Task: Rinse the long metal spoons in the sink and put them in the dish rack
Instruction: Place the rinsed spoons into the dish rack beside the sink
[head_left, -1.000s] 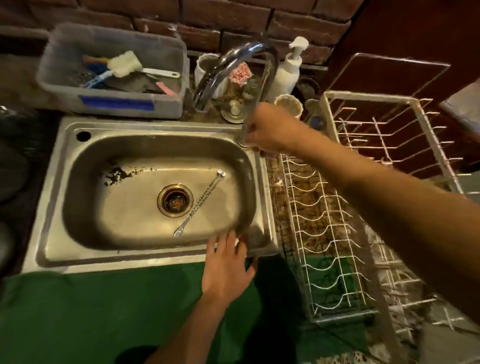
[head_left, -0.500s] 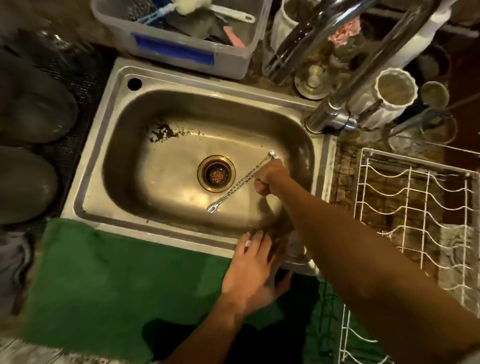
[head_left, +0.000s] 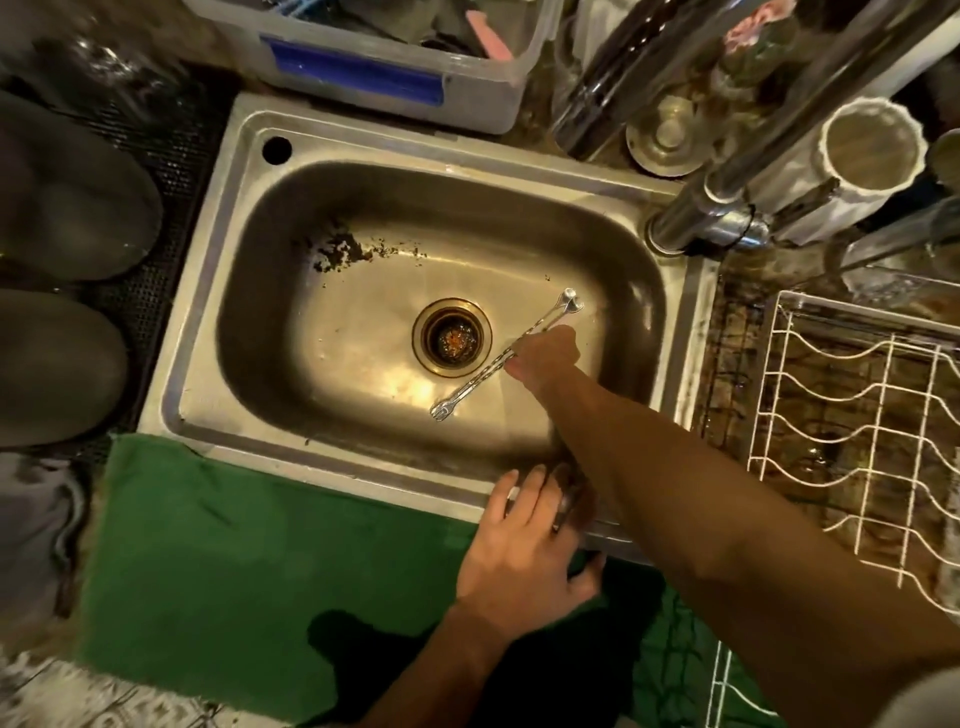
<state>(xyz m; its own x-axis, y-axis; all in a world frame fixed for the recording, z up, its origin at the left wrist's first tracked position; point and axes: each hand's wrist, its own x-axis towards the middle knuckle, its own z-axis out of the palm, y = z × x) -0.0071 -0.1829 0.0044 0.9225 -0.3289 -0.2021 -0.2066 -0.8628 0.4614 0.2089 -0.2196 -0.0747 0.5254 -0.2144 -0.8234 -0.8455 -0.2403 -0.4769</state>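
**Right hand on the spoons at the sink floor**

I see my right hand (head_left: 545, 356) down inside the sink (head_left: 208, 322), fingers curled around the long metal spoons (head_left: 485, 371). I grip them a little above their middle. The twisted handles run diagonally past the hand on both sides: the far ends stick out beyond my knuckles toward the back right of the basin, and the near ends reach out to the left of the hand, toward me, low over the steel floor. Whether those near ends touch the bottom, I cannot tell. Just left of my right hand sits the drain (head_left: 452, 336), with the spoons crossing close beside its rim.

My left hand (head_left: 524, 551) lies flat on the front edge of the sink, below and nearer to me than the right hand, fingers straight and spread, holding nothing. Its heel sits over the green cloth (head_left: 234, 551) that covers the counter in front of the basin.

To the right of my right forearm stands the white wire dish rack (head_left: 878, 426). Beyond the right hand, the faucet (head_left: 711, 218) rises from its base at the sink's back right corner. Dark specks (head_left: 343, 252) cling to the basin floor far to the left of the hand.
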